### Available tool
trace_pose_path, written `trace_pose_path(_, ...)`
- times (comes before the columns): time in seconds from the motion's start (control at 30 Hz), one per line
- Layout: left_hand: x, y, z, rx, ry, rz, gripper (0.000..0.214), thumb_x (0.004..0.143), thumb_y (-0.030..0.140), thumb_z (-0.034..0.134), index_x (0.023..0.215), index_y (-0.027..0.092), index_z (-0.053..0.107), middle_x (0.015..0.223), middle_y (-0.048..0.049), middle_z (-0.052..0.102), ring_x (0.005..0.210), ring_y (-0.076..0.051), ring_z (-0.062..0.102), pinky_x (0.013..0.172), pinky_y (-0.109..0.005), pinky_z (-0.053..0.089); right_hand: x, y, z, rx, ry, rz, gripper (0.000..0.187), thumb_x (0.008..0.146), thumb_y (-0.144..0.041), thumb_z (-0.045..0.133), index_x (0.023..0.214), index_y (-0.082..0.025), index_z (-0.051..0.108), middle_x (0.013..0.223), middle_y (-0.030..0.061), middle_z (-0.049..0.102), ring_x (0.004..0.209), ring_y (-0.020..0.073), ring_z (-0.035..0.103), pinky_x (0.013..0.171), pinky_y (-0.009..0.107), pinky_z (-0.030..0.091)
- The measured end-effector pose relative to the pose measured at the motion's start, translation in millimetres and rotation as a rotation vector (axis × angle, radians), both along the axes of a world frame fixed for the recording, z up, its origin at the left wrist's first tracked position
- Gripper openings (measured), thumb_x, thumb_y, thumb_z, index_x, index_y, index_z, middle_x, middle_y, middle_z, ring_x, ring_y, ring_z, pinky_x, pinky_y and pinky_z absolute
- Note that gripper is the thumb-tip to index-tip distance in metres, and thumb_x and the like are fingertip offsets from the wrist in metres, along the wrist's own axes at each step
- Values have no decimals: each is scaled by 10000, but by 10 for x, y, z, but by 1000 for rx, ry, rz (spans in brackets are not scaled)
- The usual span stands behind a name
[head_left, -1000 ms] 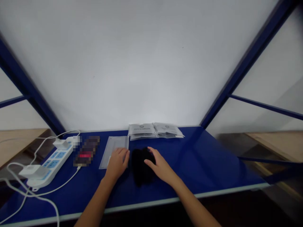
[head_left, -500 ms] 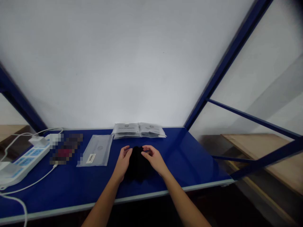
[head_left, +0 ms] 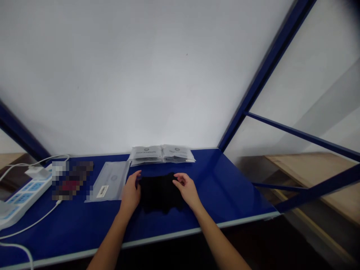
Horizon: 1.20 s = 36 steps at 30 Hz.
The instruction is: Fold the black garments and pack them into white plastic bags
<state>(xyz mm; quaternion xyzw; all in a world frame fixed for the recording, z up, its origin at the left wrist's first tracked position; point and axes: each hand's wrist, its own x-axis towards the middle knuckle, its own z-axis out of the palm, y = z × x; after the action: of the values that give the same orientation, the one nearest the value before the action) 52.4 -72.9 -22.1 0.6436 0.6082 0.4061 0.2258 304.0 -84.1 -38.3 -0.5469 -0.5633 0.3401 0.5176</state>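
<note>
- From my head camera, looking forward and down, I see both my arms reaching out over a blue table (head_left: 230, 191), with a white wall (head_left: 140, 75) behind it.
- My left hand (head_left: 130, 193) is at the left edge of the black cloth (head_left: 160, 193), with the fingers curled and touching it. I cannot tell if they are pinching the cloth.
- My right hand (head_left: 188, 190) is at the cloth's right edge, slightly spread, with the fingertips (head_left: 177, 179) on or just over the fabric. I cannot tell if they have hold of it.
- The black cloth lies flat and crumpled on the table between my hands, near the front edge. Its folds are too dark to make out.
- Just left of my left hand lies a flat grey plastic bag (head_left: 108, 182) with a white label (head_left: 102, 191).
- Behind the cloth, against the wall, lies a row of silver printed packets (head_left: 161, 154).
- Further left is a pixelated object (head_left: 71, 180), too blurred to tell what it is.
- Beyond it lies a white power strip (head_left: 25, 195) with a white plug (head_left: 35, 171) in it and a white cable (head_left: 30, 223) running from it.
- To the right, a blue metal frame (head_left: 267, 75) rises from the table, and a wooden board (head_left: 309, 172) sits beyond it, lower down.
</note>
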Motion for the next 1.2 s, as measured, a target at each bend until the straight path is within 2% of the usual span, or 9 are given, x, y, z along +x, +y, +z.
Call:
trace_pose_path(0.23,125,-144,161,229,218,-162,424,909,120,347,1250,185,590,1277,-110,614,1242,-229,551,1111,-424,430,-20,-114,186,87,-520,-74,321,892,-446,607,1127,-231,644,1167,121,575,1123,313,529,984,500,417)
trace_pose_path(0.4,439,-286,46,110,366,-423,413,978,266,400,1368,177,504,1382,-125,582,1306,-248,527,1110,-462,428,-116,-143,186,57,-711,-51,192,807,-331,693,963,-222,667,1183,105,605,1102,317,543,934,483,419)
trace_pose_path(0.47,451,-313,-21,31,496,-442,479,957,373,493,1385,160,499,1478,-161,496,1389,-310,439,1138,-532,371,34,-84,168,74,-642,-105,99,829,-285,619,898,-218,644,1127,95,639,1053,289,578,918,455,430)
trace_pose_path(0.6,279,-298,13,-79,631,-473,663,847,563,634,1378,179,532,1564,-165,371,1454,-353,321,1174,-570,282,656,11,130,-22,-465,-338,177,834,-330,532,955,-217,594,901,60,676,844,251,635,784,379,480)
trace_pose_path(0.77,21,-262,246,-155,578,-580,566,824,443,690,1337,236,570,1565,-106,389,1462,-288,323,1193,-512,279,1169,-114,101,-67,-798,-453,176,829,-247,503,963,-202,608,1044,106,661,1000,308,605,894,483,436)
trace_pose_path(0.9,-130,-268,283,-127,538,-585,492,802,401,718,1265,273,616,1530,-77,452,1470,-296,303,1201,-556,232,1134,-276,97,101,-835,-123,323,925,-373,538,1210,-239,607,1320,117,589,1229,297,516,1020,475,399)
trace_pose_path(1.0,-220,-288,256,-152,552,-590,280,838,355,669,1101,262,676,1493,-67,503,1455,-297,337,1204,-595,176,1132,-338,64,42,-817,163,508,865,-476,657,1331,-293,571,1429,90,532,1341,294,440,1093,481,351)
trace_pose_path(1.1,-279,-349,288,-176,538,-603,166,915,324,541,945,240,681,1431,-55,572,1421,-277,404,1207,-592,167,1210,-405,35,-7,-757,209,413,836,-485,700,1198,-288,673,1391,86,568,1307,290,483,1093,478,353)
trace_pose_path(1.2,-327,-452,430,-201,484,-599,249,954,378,473,1000,258,686,1267,-37,692,1309,-269,546,1210,-599,142,1272,-542,91,-5,-708,206,227,897,-460,638,960,-265,735,1215,69,667,1172,260,579,1042,442,386)
